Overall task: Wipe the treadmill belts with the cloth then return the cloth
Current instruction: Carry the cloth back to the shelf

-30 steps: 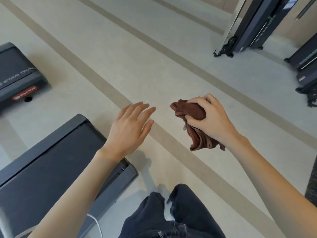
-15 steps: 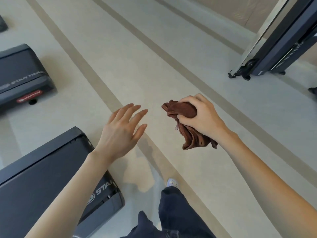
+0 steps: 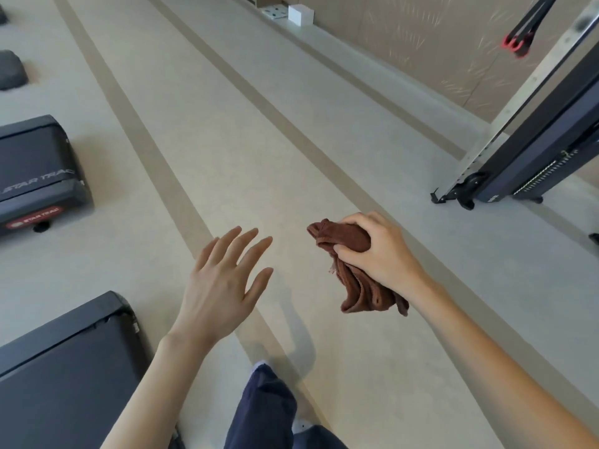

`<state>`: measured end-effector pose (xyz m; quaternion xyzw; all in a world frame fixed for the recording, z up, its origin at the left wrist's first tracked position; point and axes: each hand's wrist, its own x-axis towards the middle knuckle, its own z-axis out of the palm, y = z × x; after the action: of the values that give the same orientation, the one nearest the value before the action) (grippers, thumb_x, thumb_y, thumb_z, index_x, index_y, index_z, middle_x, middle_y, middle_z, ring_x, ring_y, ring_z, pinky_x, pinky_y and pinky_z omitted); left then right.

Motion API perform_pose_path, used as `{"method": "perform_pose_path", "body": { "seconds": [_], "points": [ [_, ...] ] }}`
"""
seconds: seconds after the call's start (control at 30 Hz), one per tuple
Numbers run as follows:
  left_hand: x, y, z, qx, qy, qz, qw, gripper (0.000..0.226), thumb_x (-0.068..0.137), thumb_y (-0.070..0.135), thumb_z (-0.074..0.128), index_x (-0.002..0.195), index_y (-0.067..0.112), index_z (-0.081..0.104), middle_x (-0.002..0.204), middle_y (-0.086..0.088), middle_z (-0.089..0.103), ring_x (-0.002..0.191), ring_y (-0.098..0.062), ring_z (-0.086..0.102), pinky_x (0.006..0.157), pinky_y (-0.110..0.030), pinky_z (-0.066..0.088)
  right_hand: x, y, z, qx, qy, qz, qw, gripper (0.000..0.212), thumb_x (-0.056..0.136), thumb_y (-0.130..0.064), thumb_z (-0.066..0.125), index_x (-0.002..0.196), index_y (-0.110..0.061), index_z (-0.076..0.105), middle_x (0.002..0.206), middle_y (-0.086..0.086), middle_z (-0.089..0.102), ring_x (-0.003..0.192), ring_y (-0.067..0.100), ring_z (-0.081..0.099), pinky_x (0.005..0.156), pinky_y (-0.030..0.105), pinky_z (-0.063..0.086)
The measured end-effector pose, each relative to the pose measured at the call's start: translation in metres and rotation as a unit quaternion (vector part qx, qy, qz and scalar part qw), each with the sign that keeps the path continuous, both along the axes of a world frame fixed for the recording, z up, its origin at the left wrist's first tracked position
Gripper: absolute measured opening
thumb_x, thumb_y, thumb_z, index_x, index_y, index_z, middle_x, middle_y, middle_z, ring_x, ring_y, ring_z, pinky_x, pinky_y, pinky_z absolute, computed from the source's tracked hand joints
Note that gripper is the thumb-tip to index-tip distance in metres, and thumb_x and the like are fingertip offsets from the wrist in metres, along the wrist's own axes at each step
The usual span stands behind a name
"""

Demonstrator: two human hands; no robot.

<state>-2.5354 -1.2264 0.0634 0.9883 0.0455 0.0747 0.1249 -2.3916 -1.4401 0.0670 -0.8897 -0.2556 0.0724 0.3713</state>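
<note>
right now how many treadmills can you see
2 treadmills: one at bottom left, one at mid left. Dark shapes farther up the left edge may be more.

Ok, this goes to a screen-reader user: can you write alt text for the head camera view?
A person's right hand holds a bunched reddish-brown cloth in its grip above a beige floor, while the empty left hand extends forward, fingers straight. A dark grey treadmill deck lies at lower left, a second treadmill labelled Star Trac beyond it.
</note>
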Motion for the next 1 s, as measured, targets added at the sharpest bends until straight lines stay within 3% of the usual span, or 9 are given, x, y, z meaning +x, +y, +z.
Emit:
{"method": "perform_pose_path", "body": {
  "seconds": [0.23, 0.33, 0.43, 0.7, 1.0],
  "points": [
    [0.083, 0.053, -0.01, 0.044, 0.031, -0.03, 0.998, 0.05, 0.092, 0.046, 0.031, 0.13, 0.022, 0.054, 0.132, -0.003, 0.055, 0.121, -0.026, 0.053, 0.1, -0.044, 0.04, 0.076, 0.039, -0.018, -0.013, 0.022, 0.001, 1.0, 0.024, 0.073, -0.036, 0.07, 0.095, -0.042, 0.061, 0.096, -0.009, 0.055, 0.089, -0.001, 0.054, 0.075, 0.008, 0.037],
    [0.128, 0.08, -0.001, 0.026, 0.027, -0.035, 0.999, 0.051, 0.092, 0.047, 0.029, 0.129, 0.023, 0.055, 0.128, -0.002, 0.058, 0.116, -0.024, 0.056, 0.098, -0.041, 0.042, 0.115, 0.067, -0.011, -0.013, 0.022, -0.012, 1.0, 0.024, 0.073, -0.034, 0.071, 0.09, -0.046, 0.058, 0.095, -0.011, 0.054, 0.089, -0.006, 0.053, 0.074, 0.004, 0.036],
    [0.175, 0.111, 0.011, 0.018, 0.003, -0.038, 0.999, 0.05, 0.092, 0.047, 0.03, 0.128, 0.023, 0.055, 0.127, 0.0, 0.059, 0.118, -0.023, 0.055, 0.099, -0.041, 0.042, 0.155, 0.098, 0.002, -0.007, 0.01, -0.017, 1.0, 0.024, 0.072, -0.035, 0.069, 0.089, -0.048, 0.057, 0.094, -0.012, 0.054, 0.092, -0.012, 0.05, 0.075, -0.001, 0.033],
    [0.27, 0.177, 0.022, 0.017, -0.034, -0.037, 0.999, 0.049, 0.093, 0.044, 0.03, 0.129, 0.021, 0.054, 0.127, -0.001, 0.059, 0.119, -0.024, 0.054, 0.101, -0.045, 0.04, 0.238, 0.156, 0.011, 0.014, -0.014, -0.038, 0.999, 0.026, 0.072, -0.032, 0.071, 0.092, -0.044, 0.061, 0.092, -0.017, 0.052, 0.09, -0.008, 0.053, 0.077, 0.001, 0.035],
    [0.344, 0.222, -0.012, 0.002, 0.008, -0.012, 1.0, 0.051, 0.093, 0.044, 0.027, 0.129, 0.021, 0.054, 0.13, -0.002, 0.057, 0.122, -0.025, 0.052, 0.101, -0.045, 0.04, 0.322, 0.206, -0.014, -0.001, -0.001, -0.017, 1.0, 0.028, 0.073, -0.028, 0.073, 0.099, -0.033, 0.064, 0.095, -0.013, 0.053, 0.09, -0.004, 0.054, 0.079, 0.004, 0.038]
  ]
}}
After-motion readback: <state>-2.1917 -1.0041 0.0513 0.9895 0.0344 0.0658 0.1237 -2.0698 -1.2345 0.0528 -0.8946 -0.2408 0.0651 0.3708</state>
